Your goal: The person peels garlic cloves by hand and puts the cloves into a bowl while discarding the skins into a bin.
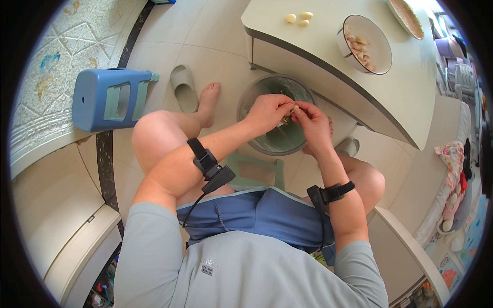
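My left hand [269, 111] and my right hand [315, 125] meet at the fingertips over a round bin [265, 143]. Pinched between the right thumb and fingers is a small pale garlic clove [295, 109]. The left thumb and forefinger grip its near side, partly covering it. Bits of skin [284, 120] show below the hands inside the bin. On the table [327, 50], several unpeeled cloves [359, 48] lie in a white dark-rimmed bowl [381, 54]. Three peeled cloves [304, 22] sit near the table's left corner.
A shallow dish [408, 17] stands at the table's far right. A blue plastic stool [102, 100] is at left, with a slipper [183, 86] near my bare foot. Another slipper [348, 146] lies right of the bin. Cloth items [450, 161] are piled at far right.
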`<state>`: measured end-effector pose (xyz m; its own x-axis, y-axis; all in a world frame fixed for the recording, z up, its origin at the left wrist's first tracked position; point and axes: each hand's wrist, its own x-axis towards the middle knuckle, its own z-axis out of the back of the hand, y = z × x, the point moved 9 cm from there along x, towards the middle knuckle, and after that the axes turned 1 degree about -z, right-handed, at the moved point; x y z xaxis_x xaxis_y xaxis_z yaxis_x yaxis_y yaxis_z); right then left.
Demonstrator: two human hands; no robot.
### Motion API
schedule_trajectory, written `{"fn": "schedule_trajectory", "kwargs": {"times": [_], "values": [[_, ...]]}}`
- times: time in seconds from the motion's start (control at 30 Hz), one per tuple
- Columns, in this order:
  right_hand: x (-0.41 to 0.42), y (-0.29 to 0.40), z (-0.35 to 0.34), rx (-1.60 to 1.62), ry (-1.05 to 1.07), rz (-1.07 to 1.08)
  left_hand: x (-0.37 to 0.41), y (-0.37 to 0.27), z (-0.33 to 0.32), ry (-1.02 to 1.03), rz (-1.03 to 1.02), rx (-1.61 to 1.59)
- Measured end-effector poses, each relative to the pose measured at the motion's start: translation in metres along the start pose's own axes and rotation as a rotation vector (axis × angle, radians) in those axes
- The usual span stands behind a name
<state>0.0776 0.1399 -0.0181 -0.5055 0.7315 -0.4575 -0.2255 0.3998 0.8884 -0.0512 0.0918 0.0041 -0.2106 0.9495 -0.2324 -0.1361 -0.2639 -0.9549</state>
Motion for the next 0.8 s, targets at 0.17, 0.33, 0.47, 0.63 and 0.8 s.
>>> {"fn": "schedule_trajectory", "kwargs": {"times": [0.17,0.33,0.47,0.63,0.8], "values": [[-0.004,0.02,0.006,-0.32,-0.089,0.229,0.0,-0.008,0.0,0.014,-0.03,0.032],[-0.016,0.048,0.0,-0.608,-0.172,0.519,-0.001,-0.013,-0.001,-0.016,-0.118,0.149],[-0.018,0.052,-0.005,-0.599,-0.137,0.529,-0.003,-0.017,0.001,-0.084,-0.243,0.236],[-0.004,0.023,0.005,-0.328,-0.088,0.321,-0.001,-0.012,0.006,-0.097,-0.156,0.189],[-0.001,0.015,0.011,-0.234,-0.076,0.272,-0.001,-0.008,0.008,-0.093,-0.105,0.174]]}}
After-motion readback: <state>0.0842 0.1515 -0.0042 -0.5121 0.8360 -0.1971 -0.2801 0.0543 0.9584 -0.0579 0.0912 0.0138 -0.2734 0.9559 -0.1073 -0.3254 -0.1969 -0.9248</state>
